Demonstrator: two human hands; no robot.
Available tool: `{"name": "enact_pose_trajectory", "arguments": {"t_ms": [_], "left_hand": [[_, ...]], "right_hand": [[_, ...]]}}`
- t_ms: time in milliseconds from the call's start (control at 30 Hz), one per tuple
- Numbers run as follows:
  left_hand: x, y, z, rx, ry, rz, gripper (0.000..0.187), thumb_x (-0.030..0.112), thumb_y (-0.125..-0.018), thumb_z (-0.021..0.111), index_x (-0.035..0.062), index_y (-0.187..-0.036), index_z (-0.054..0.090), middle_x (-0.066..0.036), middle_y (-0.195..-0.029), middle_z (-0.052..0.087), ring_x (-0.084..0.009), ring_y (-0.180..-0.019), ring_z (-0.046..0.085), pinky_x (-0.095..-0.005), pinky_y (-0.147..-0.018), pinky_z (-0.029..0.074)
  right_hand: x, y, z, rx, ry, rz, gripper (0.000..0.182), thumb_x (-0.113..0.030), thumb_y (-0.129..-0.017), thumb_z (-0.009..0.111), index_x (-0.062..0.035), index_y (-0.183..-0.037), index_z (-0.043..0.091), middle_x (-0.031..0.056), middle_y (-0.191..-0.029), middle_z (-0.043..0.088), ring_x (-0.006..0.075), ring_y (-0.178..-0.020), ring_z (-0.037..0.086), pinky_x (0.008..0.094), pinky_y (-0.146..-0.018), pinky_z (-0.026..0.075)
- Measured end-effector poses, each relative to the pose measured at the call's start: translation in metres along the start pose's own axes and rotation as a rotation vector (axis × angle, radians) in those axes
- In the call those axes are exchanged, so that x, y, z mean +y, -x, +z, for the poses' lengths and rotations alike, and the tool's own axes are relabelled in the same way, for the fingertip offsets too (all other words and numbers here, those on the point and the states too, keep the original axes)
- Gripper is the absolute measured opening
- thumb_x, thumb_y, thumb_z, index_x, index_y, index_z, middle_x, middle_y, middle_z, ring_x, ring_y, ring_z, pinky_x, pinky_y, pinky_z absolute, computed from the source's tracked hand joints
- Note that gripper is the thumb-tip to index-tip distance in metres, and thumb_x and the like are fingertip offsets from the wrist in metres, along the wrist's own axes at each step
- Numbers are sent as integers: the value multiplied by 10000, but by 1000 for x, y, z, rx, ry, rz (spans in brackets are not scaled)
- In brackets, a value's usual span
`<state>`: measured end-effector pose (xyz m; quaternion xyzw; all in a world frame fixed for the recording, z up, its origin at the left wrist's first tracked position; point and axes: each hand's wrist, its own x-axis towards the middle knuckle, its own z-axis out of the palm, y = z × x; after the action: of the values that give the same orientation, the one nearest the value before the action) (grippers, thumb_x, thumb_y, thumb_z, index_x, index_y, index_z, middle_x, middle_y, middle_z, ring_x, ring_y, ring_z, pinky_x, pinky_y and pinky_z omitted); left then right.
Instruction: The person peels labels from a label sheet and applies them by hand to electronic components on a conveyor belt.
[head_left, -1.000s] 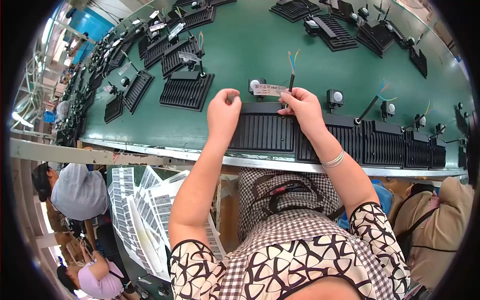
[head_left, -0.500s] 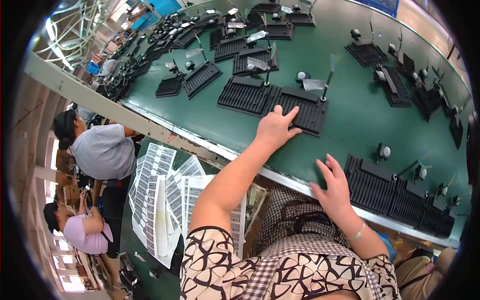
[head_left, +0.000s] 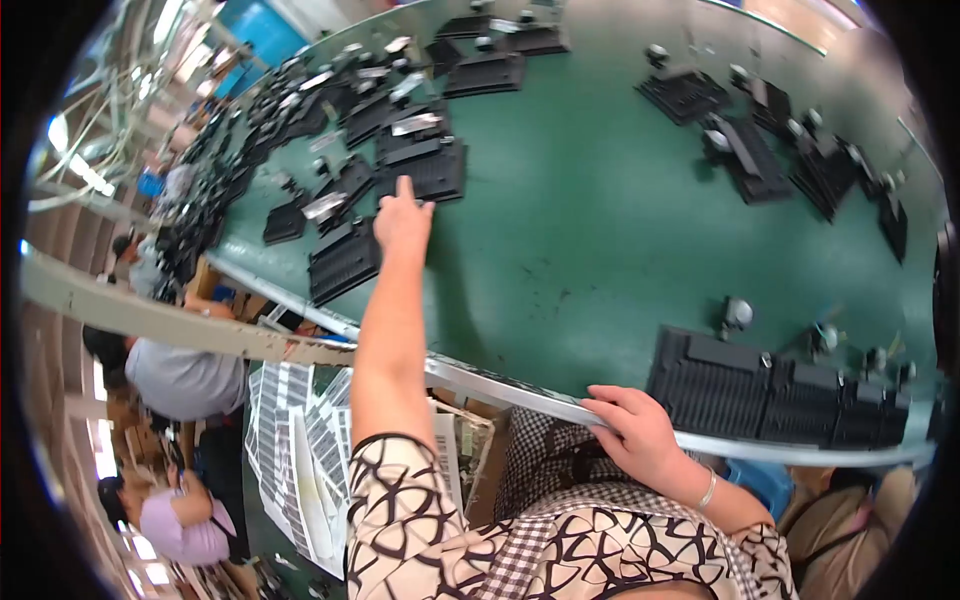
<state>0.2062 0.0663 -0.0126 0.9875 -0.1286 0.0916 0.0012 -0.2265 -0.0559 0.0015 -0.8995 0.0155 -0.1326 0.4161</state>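
Observation:
My left hand (head_left: 403, 226) is stretched far over the green table, its index finger extended onto a black ribbed unit (head_left: 430, 175). The thumb points to the right, close to the unit's near edge. Another ribbed unit (head_left: 345, 265) lies just left of my wrist, with white labels and small parts around it. My right hand (head_left: 635, 432) rests at the table's metal front edge, fingers extended and holding nothing. To its right, a row of black ribbed units (head_left: 710, 385) lies along the edge, with round white-fronted heads (head_left: 738, 314) behind them.
Many similar units (head_left: 300, 110) crowd the table's far left. Another group (head_left: 750, 160) lies at the back right. A pale beam (head_left: 180, 312) crosses at left. Printed sheets (head_left: 290, 440) lie on a lower surface. Two people (head_left: 180, 375) sit at left; another person's clothed legs (head_left: 840, 530) show at lower right.
My left hand has moved left across the table, and the ribbed units that were before it now lie farther left. My right hand has come down onto the table edge. The view has shifted.

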Motion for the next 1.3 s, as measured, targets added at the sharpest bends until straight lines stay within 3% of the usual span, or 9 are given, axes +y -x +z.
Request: {"name": "enact_pose_trajectory", "arguments": {"t_ms": [133,233,333,533,667,767,967,1200,1300], "left_hand": [[32,44,-37,15,357,141,607,517,-825,660,66,-1219,560,-215,-1092,666,-389,-1006,644,-453,-850,498],[24,74,-29,-154,665,365,405,394,-849,716,2,-903,626,-100,-733,588,-184,-654,534,-329,-637,448],[22,139,-60,-425,806,328,295,319,-916,663,41,-877,573,1,-651,476,-81,-550,452,-256,-525,352],[-2,220,-106,-669,1163,197,177,235,-982,493,79,-916,544,-6,-670,515,-39,-447,355,-211,-403,269],[-11,254,-125,-696,1227,258,128,162,-979,462,73,-936,544,-11,-697,525,-44,-457,365,-210,-408,280],[-11,275,-135,-661,1232,227,126,111,-1003,439,58,-1010,553,-27,-721,557,-49,-498,407,-200,-444,310],[-20,287,-123,-632,1356,273,133,118,-1019,447,56,-1058,558,-41,-728,567,-60,-547,454,-193,-509,356],[-48,300,-123,-636,1334,284,166,130,-1026,449,31,-1085,568,-36,-746,558,-85,-602,483,-217,-540,376],[-74,305,-118,-672,1259,282,199,134,-1028,466,-6,-1119,574,-26,-754,522,-106,-647,452,-257,-599,394]], "right_hand": [[-3,22,-3,10,-220,-80,215,-101,-836,685,-70,-1049,682,99,-1033,681,288,-933,647,400,-809,522],[-23,25,-34,31,-601,-225,178,-111,-886,658,-74,-1056,690,79,-998,685,261,-905,648,386,-773,514],[-79,30,-84,164,-1055,-493,198,-98,-917,630,-71,-1105,688,94,-979,686,255,-881,647,362,-750,505],[-226,47,-77,1202,-1576,-774,176,-206,-913,669,-61,-995,724,63,-875,692,108,-598,587,291,-821,547],[-191,45,-96,1080,-1192,-1188,149,-122,-924,633,-36,-1016,714,69,-876,678,105,-580,567,267,-837,513],[-200,42,-90,1151,-1218,-1258,166,-91,-909,635,-15,-1041,702,73,-859,662,120,-592,560,261,-814,503],[-193,75,-84,755,-1311,-1143,118,-65,-887,638,-10,-983,682,70,-791,633,143,-665,561,236,-674,504],[-194,49,-75,784,-1382,-1290,182,-67,-889,642,2,-1057,652,128,-855,654,170,-735,605,228,-647,520],[-236,47,-62,1038,-1594,-1133,238,-70,-921,605,20,-1138,637,195,-978,679,209,-856,655,249,-699,553]]}}
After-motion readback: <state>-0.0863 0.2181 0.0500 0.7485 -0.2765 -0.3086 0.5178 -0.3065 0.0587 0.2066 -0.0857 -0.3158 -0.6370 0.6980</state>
